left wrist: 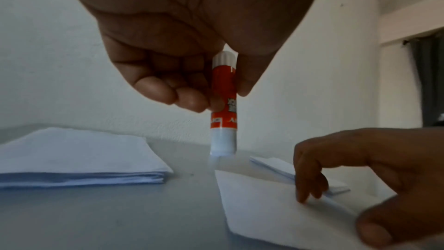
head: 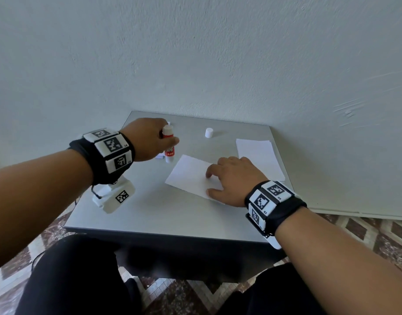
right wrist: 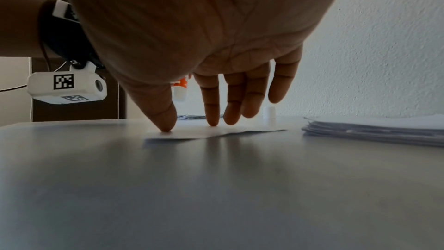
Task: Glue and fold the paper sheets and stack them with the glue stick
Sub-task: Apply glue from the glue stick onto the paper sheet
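The glue stick [head: 169, 144] is pinched upright in the left hand [head: 147, 138], uncapped end down, just beyond the single paper sheet [head: 188, 176]. The right hand [head: 234, 180] presses that sheet to the table [head: 163, 214] with spread fingertips. Its white cap [head: 209, 132] stands farther back, and the sheet stack [head: 259, 155] lies right of the sheet.

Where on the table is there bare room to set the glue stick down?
The near strip of the table, between its front edge and the single sheet, is bare, as is the patch between the cap and that sheet. The far left is crowded: the left hand, glue stick, folded papers.
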